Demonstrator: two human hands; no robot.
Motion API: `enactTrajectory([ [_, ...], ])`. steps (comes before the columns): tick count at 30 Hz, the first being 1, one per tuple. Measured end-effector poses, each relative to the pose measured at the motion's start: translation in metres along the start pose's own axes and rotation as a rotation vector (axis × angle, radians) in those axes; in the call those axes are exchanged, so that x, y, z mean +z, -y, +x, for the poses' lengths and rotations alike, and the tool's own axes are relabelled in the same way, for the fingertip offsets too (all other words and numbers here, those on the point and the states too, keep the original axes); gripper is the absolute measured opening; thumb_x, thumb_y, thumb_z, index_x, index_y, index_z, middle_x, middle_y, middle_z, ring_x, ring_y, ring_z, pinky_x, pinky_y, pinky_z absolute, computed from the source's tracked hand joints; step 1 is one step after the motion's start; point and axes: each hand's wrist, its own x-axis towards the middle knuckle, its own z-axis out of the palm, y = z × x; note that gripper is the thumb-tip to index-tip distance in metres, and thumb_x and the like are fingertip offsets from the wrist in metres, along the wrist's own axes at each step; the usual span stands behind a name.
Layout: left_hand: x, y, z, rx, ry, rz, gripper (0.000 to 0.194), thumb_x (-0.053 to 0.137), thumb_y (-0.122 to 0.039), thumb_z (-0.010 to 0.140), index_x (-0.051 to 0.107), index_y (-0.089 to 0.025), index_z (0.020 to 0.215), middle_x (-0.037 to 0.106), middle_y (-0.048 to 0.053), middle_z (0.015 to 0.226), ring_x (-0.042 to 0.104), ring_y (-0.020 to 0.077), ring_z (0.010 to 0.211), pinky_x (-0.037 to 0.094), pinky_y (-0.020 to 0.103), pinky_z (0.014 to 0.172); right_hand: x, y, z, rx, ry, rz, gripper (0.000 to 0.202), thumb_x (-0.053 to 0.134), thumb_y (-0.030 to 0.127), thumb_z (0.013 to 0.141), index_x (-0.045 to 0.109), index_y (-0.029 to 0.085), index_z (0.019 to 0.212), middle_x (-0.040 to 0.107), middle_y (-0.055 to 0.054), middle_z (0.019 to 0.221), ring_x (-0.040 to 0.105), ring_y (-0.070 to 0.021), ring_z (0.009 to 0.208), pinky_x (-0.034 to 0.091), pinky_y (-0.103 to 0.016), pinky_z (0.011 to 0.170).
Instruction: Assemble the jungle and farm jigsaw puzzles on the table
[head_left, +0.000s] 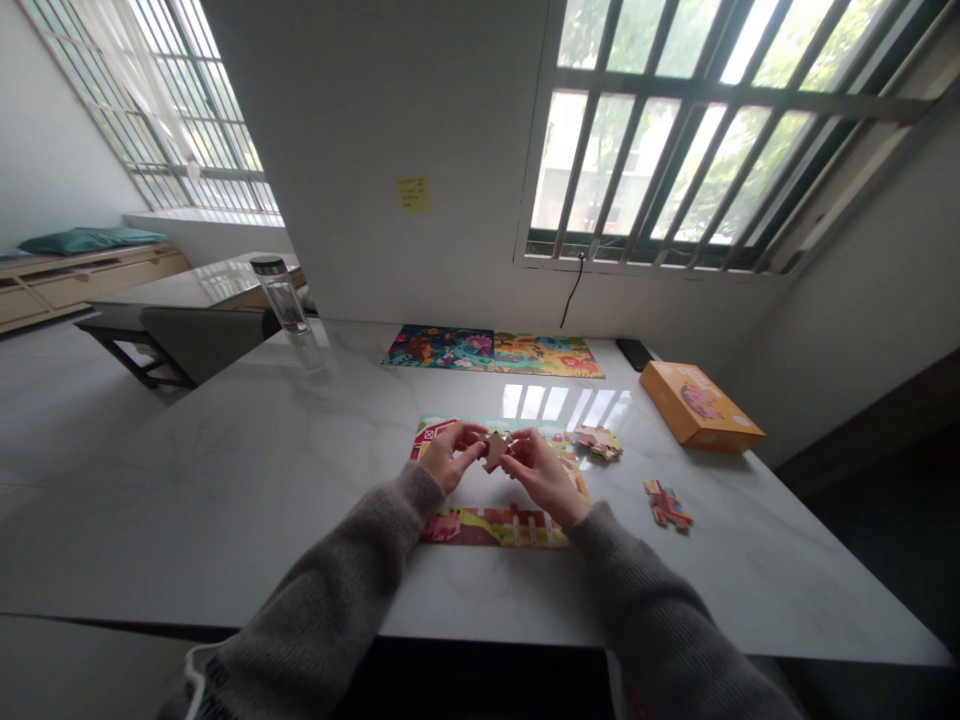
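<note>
Between my two hands is a jigsaw puzzle piece (496,452), its plain brown back facing me. The fingertips of my left hand (453,452) pinch it from one side, and those of my right hand (541,470) grip the other. Beneath them lies a farm-scene jigsaw puzzle (480,527), its border joined and bare white tabletop showing in the middle. Just right of it sits a small pile of puzzle pieces (598,442). A second cluster of darker red and blue pieces (669,506) rests farther right.
Two colourful pictures, one dark (439,347) and one yellow (547,355), lie along the wall. An orange box (699,405) and a black phone (634,354) are at the back right. A clear bottle (280,295) stands at the back left of the marble-patterned table (225,500).
</note>
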Motion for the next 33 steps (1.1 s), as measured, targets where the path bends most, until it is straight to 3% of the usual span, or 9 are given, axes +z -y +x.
enactTrajectory([
  [3,-0.002,0.003,0.003,-0.064,-0.001,-0.054,0.030,0.065,-0.038,0.088,0.066,-0.014,0.108,0.074,0.007,0.089,0.071,0.0188,0.082,0.058,0.031,0.073,-0.008,0.006,-0.002,-0.197,0.073,-0.280,0.048,0.068,0.029,0.087,0.052,0.026,0.133,0.065,-0.009,0.115,0.064,-0.0225,0.100,0.055,-0.037,0.077],
  [6,-0.004,0.004,0.004,-0.067,0.012,-0.034,0.031,0.063,-0.039,0.089,0.069,-0.015,0.107,0.074,0.007,0.089,0.071,0.0180,0.078,0.058,0.029,0.068,-0.016,0.012,-0.004,-0.350,0.141,-0.476,0.046,0.061,0.019,0.090,0.055,0.030,0.134,0.057,-0.010,0.135,0.055,-0.0264,0.123,0.052,-0.045,0.095],
  [10,-0.005,0.003,0.005,-0.025,0.009,0.008,0.028,0.062,-0.037,0.090,0.072,-0.016,0.106,0.075,0.006,0.092,0.071,0.0189,0.082,0.059,0.030,0.070,-0.018,0.011,-0.005,-0.424,0.174,-0.539,0.042,0.057,0.016,0.092,0.057,0.029,0.133,0.058,-0.009,0.137,0.054,-0.0261,0.126,0.046,-0.050,0.105],
  [20,-0.001,-0.004,0.001,0.024,0.036,0.088,0.028,0.062,-0.034,0.090,0.072,-0.018,0.112,0.072,0.008,0.103,0.070,0.0204,0.094,0.060,0.033,0.081,-0.026,0.018,-0.011,-0.434,0.200,-0.592,0.045,0.065,0.018,0.086,0.059,0.029,0.129,0.065,-0.008,0.124,0.056,-0.0271,0.116,0.048,-0.048,0.099],
  [26,-0.002,-0.010,-0.003,0.099,0.110,0.276,0.022,0.057,-0.028,0.091,0.072,-0.019,0.106,0.070,0.006,0.097,0.067,0.0166,0.082,0.055,0.028,0.071,-0.047,0.015,-0.023,-0.361,0.187,-0.644,0.041,0.067,0.017,0.082,0.064,0.027,0.122,0.066,-0.009,0.119,0.057,-0.0290,0.113,0.046,-0.050,0.099],
  [33,0.000,-0.006,-0.004,0.139,0.203,0.310,0.019,0.056,-0.026,0.091,0.071,-0.020,0.101,0.067,0.003,0.086,0.064,0.0150,0.076,0.052,0.027,0.069,-0.078,0.007,-0.045,-0.280,0.128,-0.661,0.035,0.064,0.014,0.080,0.065,0.026,0.113,0.065,-0.008,0.119,0.055,-0.0287,0.113,0.045,-0.048,0.099],
])
